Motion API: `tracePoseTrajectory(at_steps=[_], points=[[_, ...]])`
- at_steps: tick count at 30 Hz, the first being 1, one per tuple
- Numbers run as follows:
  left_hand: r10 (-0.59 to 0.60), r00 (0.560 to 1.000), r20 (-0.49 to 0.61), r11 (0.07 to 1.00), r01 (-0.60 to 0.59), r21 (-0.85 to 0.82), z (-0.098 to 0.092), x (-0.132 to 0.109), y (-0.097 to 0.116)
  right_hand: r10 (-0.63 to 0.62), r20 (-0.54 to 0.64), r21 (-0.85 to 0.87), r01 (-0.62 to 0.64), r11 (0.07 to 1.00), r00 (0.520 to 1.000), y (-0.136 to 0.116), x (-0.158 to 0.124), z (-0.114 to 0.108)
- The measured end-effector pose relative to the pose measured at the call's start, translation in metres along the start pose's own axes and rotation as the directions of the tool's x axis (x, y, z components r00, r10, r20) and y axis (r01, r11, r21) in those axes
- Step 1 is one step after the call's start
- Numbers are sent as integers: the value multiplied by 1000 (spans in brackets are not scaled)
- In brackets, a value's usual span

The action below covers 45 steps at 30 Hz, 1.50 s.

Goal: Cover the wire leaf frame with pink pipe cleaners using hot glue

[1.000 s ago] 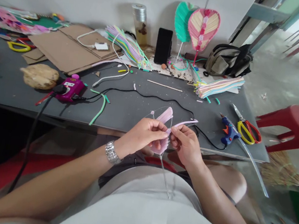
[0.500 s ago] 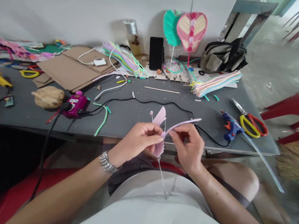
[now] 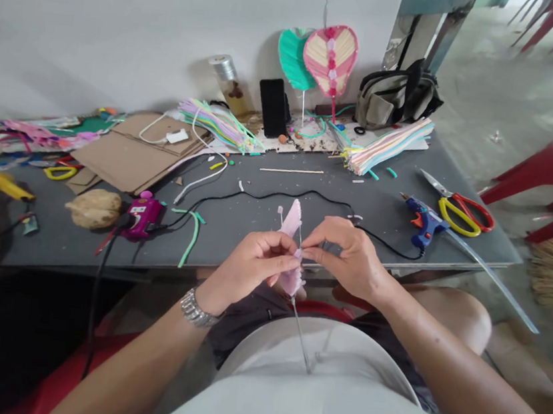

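Two hands pinch one pink feather (image 3: 293, 221) between them. The left hand (image 3: 249, 267) closes its fingers on it from the left, and the right hand (image 3: 354, 257) from the right, maybe a bit higher. Its stick (image 3: 301, 337) runs long and straight down below the fingers.

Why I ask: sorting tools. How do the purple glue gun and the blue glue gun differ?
The purple glue gun lies left, beside a tan lump; the blue glue gun lies right, beside scissors. A long clear stick trails from the blue one; the purple one shows none. Both lie untouched on the grey table.
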<state>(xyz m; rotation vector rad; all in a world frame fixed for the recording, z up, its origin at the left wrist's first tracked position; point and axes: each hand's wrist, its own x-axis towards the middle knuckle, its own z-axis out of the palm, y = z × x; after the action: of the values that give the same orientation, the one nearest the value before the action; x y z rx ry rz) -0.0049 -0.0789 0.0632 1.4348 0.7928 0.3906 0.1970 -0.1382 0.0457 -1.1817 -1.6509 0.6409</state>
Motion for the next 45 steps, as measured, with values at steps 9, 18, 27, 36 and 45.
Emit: tracePoseTrajectory(at_steps=[9, 18, 27, 36, 45], points=[[66, 998, 0, 998, -66, -1, 0, 3, 3, 223, 240, 445, -311, 840, 945, 4, 13, -5], [146, 985, -88, 956, -163, -245, -13, 10, -13, -202, -337, -280, 107, 954, 920, -13, 1, -3], [342, 908, -242, 738, -419, -528, -21, 25, -19, 335, -130, 273, -291, 917, 933, 3, -59, 55], [384, 917, -103, 680, -357, -641, -6, 27, -36, 543, 352, 895, -444, 44, 763, -15, -24, 78], [161, 956, -247, 695, -288, -659, 4, 30, -50, 677, -1, 900, -295, 321, 736, -7, -20, 80]])
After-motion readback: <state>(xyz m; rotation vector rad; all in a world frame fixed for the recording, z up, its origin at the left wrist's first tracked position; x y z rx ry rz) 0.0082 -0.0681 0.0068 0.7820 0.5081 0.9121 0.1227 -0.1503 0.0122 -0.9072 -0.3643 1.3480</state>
